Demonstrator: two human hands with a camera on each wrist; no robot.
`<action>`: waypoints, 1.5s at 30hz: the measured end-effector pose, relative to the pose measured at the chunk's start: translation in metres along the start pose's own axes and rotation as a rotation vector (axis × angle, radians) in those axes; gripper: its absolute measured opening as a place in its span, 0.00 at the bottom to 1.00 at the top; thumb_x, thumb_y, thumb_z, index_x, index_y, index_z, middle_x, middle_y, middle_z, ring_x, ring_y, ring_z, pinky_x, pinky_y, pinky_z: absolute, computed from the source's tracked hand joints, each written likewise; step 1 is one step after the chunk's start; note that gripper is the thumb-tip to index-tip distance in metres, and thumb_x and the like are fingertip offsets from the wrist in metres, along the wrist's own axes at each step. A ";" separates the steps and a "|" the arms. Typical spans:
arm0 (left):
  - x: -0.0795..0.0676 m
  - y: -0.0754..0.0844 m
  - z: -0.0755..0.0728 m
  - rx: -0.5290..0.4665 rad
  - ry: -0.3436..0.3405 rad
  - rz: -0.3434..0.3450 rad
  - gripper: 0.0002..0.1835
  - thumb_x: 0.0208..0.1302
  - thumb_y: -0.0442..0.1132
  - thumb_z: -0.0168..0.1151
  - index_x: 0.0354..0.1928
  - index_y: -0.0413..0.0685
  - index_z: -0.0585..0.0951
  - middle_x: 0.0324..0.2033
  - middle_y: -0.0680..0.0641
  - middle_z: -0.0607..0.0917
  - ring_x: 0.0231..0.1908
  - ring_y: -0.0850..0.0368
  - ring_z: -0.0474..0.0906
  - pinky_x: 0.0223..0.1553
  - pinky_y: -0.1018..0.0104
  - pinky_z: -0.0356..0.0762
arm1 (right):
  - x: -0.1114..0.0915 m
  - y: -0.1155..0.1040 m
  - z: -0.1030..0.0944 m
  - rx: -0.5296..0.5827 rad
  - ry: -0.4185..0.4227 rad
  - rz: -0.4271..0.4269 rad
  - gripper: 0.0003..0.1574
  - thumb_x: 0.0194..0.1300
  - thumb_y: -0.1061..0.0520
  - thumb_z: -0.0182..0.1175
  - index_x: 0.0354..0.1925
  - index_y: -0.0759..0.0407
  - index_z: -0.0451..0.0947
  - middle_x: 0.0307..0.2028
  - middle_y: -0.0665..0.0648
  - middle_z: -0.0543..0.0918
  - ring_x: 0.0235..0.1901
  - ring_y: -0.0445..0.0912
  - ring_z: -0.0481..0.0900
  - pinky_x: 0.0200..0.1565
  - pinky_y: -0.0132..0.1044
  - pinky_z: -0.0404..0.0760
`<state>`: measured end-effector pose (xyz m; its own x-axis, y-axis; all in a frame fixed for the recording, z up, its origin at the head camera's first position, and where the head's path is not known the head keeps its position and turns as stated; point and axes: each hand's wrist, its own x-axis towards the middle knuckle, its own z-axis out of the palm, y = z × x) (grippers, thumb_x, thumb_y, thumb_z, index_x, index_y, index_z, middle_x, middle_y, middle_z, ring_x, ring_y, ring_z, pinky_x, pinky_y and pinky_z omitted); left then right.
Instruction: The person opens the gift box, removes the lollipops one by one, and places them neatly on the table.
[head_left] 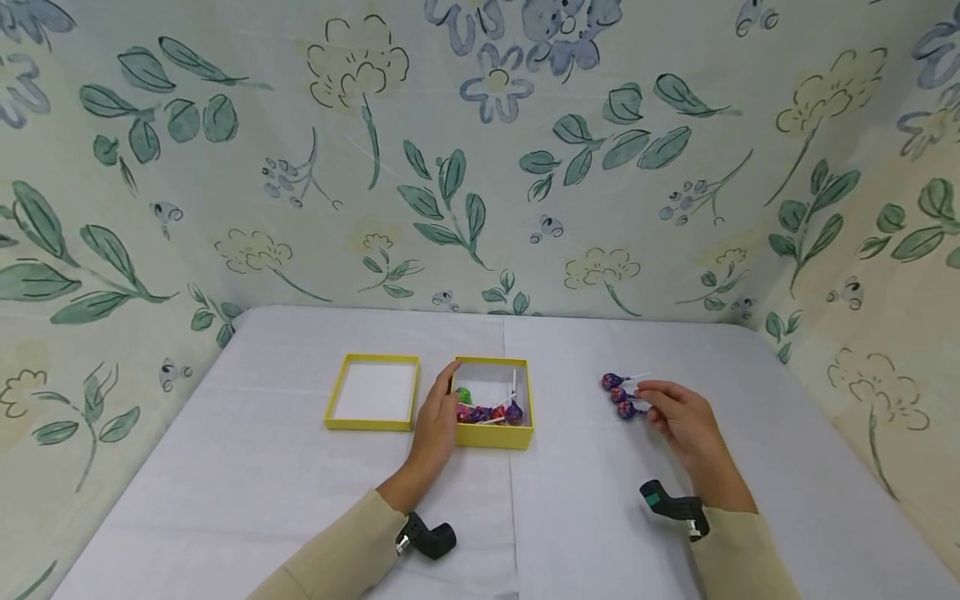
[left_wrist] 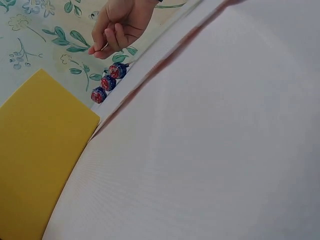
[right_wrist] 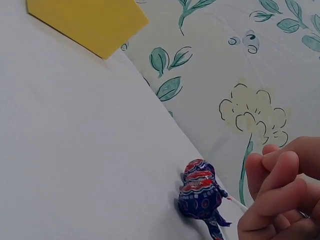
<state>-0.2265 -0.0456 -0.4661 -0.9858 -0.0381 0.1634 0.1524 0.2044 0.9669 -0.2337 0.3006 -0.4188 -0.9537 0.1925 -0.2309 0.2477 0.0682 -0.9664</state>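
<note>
My left hand [head_left: 435, 421] holds the left side of an open yellow box [head_left: 495, 437], its fingers reaching the far left corner. Several wrapped lollipops lie inside the box, among them a green lollipop [head_left: 464, 396] and a purple lollipop [head_left: 513, 412]. To the right, three wrapped lollipops [head_left: 626, 410] lie in a row on the table, sticks pointing right. Just over their sticks is my right hand [head_left: 682, 417], its fingers loosely bent with thumb and index tips close together. In the left wrist view, the right hand [left_wrist: 125, 25] appears apart from the lollipops [left_wrist: 108, 82], nothing visible in it.
A yellow-edged lid [head_left: 372, 427] with a white inside lies left of the box. Everything rests on a white-covered table [head_left: 300, 500]. Floral fabric [head_left: 480, 208] hangs behind the table and along both sides.
</note>
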 end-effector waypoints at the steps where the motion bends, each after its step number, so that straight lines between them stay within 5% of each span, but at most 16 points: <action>1: 0.000 0.000 0.000 -0.001 0.000 0.003 0.26 0.74 0.39 0.38 0.71 0.67 0.61 0.71 0.62 0.60 0.71 0.62 0.52 0.71 0.57 0.51 | 0.000 0.000 0.002 -0.009 -0.002 -0.006 0.25 0.67 0.53 0.59 0.57 0.65 0.72 0.39 0.46 0.82 0.30 0.41 0.73 0.28 0.27 0.76; 28: 0.000 0.002 0.001 0.027 0.019 -0.012 0.26 0.74 0.40 0.37 0.71 0.68 0.61 0.71 0.63 0.60 0.71 0.62 0.52 0.71 0.57 0.51 | -0.013 -0.022 0.054 -0.061 -0.163 -0.151 0.17 0.68 0.53 0.59 0.49 0.64 0.77 0.46 0.63 0.80 0.27 0.42 0.73 0.30 0.28 0.78; 45: -0.001 -0.001 0.002 0.023 0.016 -0.015 0.26 0.74 0.40 0.37 0.70 0.70 0.61 0.71 0.62 0.59 0.71 0.60 0.52 0.71 0.55 0.51 | -0.006 -0.043 0.097 -0.071 -0.125 -0.169 0.16 0.68 0.53 0.58 0.49 0.62 0.78 0.48 0.66 0.78 0.26 0.45 0.73 0.35 0.30 0.81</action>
<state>-0.2255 -0.0439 -0.4675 -0.9867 -0.0574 0.1519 0.1353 0.2263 0.9646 -0.2548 0.2016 -0.3865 -0.9953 0.0495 -0.0828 0.0897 0.1584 -0.9833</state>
